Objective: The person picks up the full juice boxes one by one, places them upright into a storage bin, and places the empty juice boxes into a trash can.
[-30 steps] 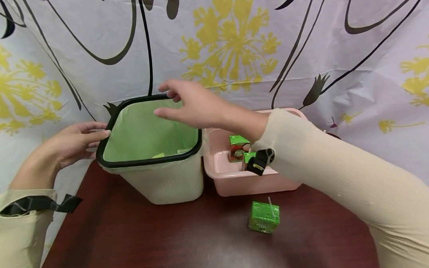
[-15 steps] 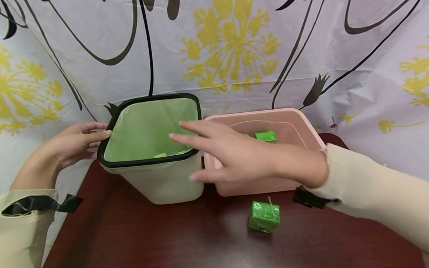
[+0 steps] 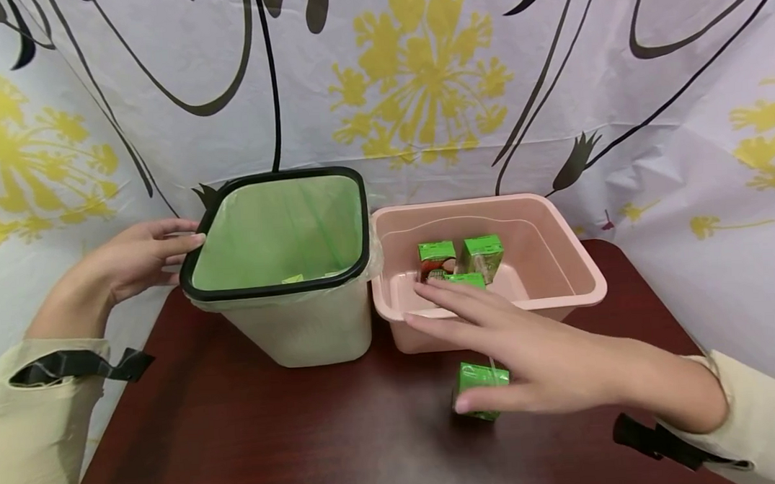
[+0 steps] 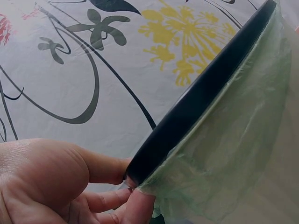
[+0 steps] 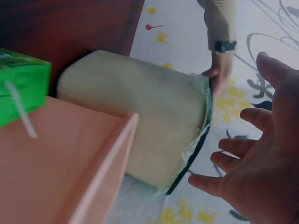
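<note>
My left hand (image 3: 138,256) pinches the black rim of a pale trash can (image 3: 300,329) at its left edge. In the left wrist view, the thumb presses the rim (image 4: 187,112) and fingers lie under the green liner bag (image 4: 224,140). Fingers spread and holding nothing, my right hand (image 3: 528,344) hovers over a small green juice box (image 3: 476,373) on the table. A straw rises from that box, which the hand partly covers. Small yellowish and pale bits (image 3: 292,279) show inside the can.
A pink plastic basin (image 3: 536,228) stands right of the can. Several juice boxes (image 3: 483,251) sit inside it, one partly behind the right hand. The dark red table (image 3: 259,435) meets a patterned curtain (image 3: 414,118) at the back.
My right hand has moved from above the trash can, rightward and down past the basin, to the juice box on the table. My left hand stays at the rim.
</note>
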A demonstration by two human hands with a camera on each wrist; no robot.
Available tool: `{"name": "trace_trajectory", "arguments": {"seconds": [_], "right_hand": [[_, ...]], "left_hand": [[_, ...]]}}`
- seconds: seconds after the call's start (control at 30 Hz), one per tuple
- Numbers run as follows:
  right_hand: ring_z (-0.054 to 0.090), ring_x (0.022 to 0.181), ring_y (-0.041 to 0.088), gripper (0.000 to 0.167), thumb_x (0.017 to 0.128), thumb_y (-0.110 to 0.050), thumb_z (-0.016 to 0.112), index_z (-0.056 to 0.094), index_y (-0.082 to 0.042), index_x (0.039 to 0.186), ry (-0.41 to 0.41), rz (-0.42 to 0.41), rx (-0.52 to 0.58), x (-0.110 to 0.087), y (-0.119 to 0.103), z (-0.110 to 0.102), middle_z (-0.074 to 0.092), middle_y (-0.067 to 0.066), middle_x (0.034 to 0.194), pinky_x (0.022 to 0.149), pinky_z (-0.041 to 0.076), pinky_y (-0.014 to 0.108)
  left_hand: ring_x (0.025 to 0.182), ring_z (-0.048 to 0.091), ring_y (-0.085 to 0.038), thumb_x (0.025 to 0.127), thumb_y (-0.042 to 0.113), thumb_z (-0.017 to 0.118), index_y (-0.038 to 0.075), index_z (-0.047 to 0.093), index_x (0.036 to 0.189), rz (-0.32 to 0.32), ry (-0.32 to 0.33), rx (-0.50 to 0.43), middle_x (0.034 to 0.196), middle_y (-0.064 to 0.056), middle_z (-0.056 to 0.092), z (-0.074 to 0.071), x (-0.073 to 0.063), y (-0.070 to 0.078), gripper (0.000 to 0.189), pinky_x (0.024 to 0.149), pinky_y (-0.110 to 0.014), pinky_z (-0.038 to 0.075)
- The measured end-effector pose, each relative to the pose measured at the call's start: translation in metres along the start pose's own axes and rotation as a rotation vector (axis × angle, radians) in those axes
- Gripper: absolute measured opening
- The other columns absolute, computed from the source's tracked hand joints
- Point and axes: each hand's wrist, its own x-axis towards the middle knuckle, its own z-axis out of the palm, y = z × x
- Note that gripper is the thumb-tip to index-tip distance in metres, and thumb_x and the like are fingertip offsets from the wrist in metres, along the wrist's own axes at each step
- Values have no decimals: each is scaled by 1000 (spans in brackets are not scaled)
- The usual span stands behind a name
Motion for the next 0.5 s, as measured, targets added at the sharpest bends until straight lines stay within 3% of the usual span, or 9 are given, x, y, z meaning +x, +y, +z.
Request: {"name": "trace_trajectory", "arguments": {"seconds": [0.23,0.37,0.5], "right_hand": [[18,154,19,83,93,-41,75,31,-24,161,11,77,68,-35,12,21,18,2,169,118,19,16],[25,151,15,83,92,-38,77,33,-20,160,57,107,116,-55,17,32,24,3,167,113,27,13],[30,148,13,83,90,-34,80,37,-17,158,115,131,141,-72,25,46,31,2,164,112,26,12]], "left_hand": [[95,63,0,110,26,47,10,35,140,0,-3,3,99,19,65,0,0,0,36,77,-29,56],[94,63,0,110,26,47,13,37,137,-2,-1,-9,99,19,65,0,1,0,32,77,-28,56],[93,63,0,109,25,48,14,39,133,-5,1,-24,97,18,66,0,1,0,28,76,-28,57]]}}
